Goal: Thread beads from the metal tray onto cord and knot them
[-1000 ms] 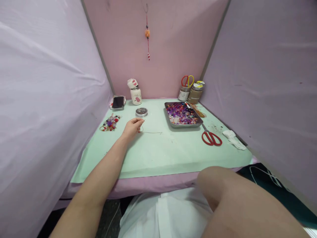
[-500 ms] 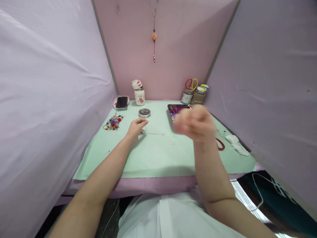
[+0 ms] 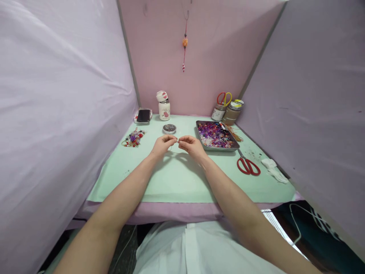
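beads point(image 3: 213, 134): purple, red, clear | scissors handles point(image 3: 248, 165): red | mat point(image 3: 176, 182): pale green

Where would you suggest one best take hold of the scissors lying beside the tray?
By the red handles, I'd suggest, with the right hand coming from the near right: these open loops lie on the near side, while the blades run away to a corner of the tray, which might hamper a grip.

One head-worn camera looks forward and down from above the near side of a table point(image 3: 176, 180). It faces a pink wall point(image 3: 159, 57) behind.
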Available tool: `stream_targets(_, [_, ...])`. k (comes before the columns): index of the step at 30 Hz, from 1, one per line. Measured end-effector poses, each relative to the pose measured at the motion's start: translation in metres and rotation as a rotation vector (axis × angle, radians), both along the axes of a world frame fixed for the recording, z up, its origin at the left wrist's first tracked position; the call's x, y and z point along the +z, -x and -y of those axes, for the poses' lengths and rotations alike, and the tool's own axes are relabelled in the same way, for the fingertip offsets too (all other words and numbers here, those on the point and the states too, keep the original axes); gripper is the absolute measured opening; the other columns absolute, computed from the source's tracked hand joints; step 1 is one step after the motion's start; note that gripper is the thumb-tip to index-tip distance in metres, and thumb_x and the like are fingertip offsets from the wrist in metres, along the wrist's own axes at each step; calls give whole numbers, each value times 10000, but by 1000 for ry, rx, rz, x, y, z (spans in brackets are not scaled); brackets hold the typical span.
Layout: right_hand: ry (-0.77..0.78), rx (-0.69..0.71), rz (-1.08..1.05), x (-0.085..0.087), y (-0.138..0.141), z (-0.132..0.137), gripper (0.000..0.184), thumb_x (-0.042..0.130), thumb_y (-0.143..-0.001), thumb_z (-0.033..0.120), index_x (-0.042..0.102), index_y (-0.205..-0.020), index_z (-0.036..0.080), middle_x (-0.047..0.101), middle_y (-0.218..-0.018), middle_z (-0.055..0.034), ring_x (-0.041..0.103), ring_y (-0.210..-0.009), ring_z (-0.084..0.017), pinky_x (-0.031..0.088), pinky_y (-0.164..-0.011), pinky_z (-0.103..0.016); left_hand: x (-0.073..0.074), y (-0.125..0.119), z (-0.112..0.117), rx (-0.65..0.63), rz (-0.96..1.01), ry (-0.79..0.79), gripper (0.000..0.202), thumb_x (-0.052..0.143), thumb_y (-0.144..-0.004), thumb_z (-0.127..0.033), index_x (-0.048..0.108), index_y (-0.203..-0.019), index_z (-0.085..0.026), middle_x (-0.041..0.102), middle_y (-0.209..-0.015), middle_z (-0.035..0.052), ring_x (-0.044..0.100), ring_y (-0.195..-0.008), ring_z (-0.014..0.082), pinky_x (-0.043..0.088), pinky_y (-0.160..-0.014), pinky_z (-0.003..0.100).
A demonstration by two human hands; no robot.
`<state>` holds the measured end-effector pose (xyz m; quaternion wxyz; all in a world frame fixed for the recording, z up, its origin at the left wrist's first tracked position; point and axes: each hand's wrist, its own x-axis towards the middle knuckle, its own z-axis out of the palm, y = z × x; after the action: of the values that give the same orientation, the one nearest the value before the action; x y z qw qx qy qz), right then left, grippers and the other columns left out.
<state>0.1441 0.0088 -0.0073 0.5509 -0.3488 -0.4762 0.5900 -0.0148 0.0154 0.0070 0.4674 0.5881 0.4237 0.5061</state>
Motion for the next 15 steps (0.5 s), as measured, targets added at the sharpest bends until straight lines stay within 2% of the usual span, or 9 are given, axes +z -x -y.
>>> stream_targets(7, [18, 0, -48, 2, 2, 2, 289, 815, -537, 325, 665, -754, 208, 689, -801, 10, 616, -736, -107, 504, -820, -300, 2, -2, 3, -55, 78, 18, 188, 673, -637, -342, 653, -715, -171, 683, -830, 44, 587, -798, 158, 439, -747, 291])
stream_targets(15, [31, 0, -58, 1, 0, 0, 295, 821, -541, 321, 681, -774, 205, 695, -812, 8, 621, -739, -101, 494, -854, -307, -2, -3, 1, -90, 124, 46, 220, 715, -590, -331, 654, -703, -152, 680, -801, 53, 564, -725, 140, 434, -716, 292])
